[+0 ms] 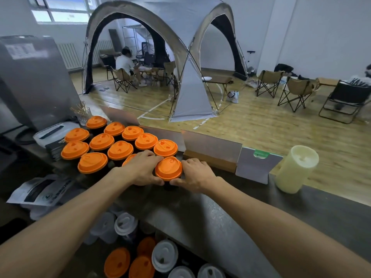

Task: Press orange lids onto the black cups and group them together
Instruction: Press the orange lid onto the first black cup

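Note:
Several black cups with orange lids (101, 141) stand packed together on the dark counter (210, 213), left of centre. At the group's right front corner stands one more black cup with an orange lid (168, 168). My left hand (140, 169) grips its left side, thumb under the lid's rim, and partly covers the neighbouring lid. My right hand (195, 174) grips its right side, fingers curled round the rim. The cup's black body is mostly hidden by both hands.
Stacks of spare orange lids (117, 262) and white lids (164, 255) lie below the counter's near edge. A pale cylindrical stack (296, 169) stands at the right. Upright sign holders (212, 149) line the counter's far edge; a grey machine (34, 81) sits at left.

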A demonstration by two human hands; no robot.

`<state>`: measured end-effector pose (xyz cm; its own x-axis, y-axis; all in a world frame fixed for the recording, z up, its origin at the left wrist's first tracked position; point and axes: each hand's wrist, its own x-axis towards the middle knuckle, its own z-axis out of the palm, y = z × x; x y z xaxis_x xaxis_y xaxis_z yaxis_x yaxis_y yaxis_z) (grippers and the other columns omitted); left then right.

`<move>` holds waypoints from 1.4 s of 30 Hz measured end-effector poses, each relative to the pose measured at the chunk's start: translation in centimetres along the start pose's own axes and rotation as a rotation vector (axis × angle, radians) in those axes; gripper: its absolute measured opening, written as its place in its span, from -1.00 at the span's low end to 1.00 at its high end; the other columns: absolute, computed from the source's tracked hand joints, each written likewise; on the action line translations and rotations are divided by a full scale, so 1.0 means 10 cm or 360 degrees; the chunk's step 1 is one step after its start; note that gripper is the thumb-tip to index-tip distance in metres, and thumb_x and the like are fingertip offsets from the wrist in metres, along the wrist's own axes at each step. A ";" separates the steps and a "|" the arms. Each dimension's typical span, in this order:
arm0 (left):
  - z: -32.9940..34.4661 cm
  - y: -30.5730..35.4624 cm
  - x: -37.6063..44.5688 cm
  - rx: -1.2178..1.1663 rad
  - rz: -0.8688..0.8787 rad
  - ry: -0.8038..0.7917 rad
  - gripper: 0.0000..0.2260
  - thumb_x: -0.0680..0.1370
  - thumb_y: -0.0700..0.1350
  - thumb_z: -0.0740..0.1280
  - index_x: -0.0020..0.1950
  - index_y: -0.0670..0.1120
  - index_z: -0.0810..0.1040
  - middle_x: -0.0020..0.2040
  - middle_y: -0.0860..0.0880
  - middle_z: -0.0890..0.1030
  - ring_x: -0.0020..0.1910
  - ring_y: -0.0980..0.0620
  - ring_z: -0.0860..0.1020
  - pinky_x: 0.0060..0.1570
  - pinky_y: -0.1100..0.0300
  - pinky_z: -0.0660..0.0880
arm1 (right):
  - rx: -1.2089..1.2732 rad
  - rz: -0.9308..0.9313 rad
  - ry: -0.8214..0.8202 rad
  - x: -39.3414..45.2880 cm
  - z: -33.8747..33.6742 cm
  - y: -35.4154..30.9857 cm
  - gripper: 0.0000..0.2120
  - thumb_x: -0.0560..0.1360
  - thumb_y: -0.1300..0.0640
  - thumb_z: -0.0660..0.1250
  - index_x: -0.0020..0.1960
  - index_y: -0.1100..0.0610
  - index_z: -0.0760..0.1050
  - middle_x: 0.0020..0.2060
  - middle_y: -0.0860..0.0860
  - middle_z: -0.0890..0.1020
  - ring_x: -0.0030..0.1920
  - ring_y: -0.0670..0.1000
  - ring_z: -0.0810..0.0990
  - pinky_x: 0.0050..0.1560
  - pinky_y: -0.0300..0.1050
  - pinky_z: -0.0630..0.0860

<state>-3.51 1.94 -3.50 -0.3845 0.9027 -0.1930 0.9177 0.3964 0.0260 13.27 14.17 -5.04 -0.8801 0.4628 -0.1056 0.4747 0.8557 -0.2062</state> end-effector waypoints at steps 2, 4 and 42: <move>0.00 0.04 -0.02 -0.0029 0.0041 0.0036 -0.16 0.37 0.33 0.46 0.55 0.09 0.25 0.52 -0.05 0.31 0.49 -0.10 0.25 0.46 -0.09 0.26 | 0.0029 -0.0007 0.0035 -0.05 -0.02 0.04 -0.29 0.45 -0.38 0.33 0.39 0.09 0.37 0.36 0.11 0.50 0.38 0.16 0.41 0.39 0.18 0.33; -0.04 0.17 -0.03 -0.0065 0.0101 0.0075 -0.19 0.37 0.32 0.47 0.53 0.08 0.27 0.51 -0.05 0.32 0.49 -0.10 0.25 0.45 -0.08 0.26 | 0.0072 0.0002 0.0057 -0.17 -0.06 0.14 -0.30 0.46 -0.37 0.33 0.39 0.08 0.37 0.36 0.09 0.50 0.37 0.14 0.42 0.37 0.16 0.35; 0.57 4.35 0.20 -0.0777 0.1213 0.0055 -0.53 0.51 0.37 0.28 0.25 0.19 0.21 0.19 0.13 0.46 0.13 0.15 0.43 0.25 0.05 0.35 | 0.0500 0.0753 0.0265 -3.71 -0.17 2.92 -0.43 0.57 -0.03 0.33 0.53 -0.11 0.24 0.47 -0.15 0.37 0.46 -0.12 0.32 0.49 -0.05 0.26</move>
<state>36.20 20.00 -8.30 0.3000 0.9509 0.0761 0.7831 -0.2911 0.5495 59.79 22.38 -5.49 -0.5486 0.8292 -0.1073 0.7688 0.4497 -0.4547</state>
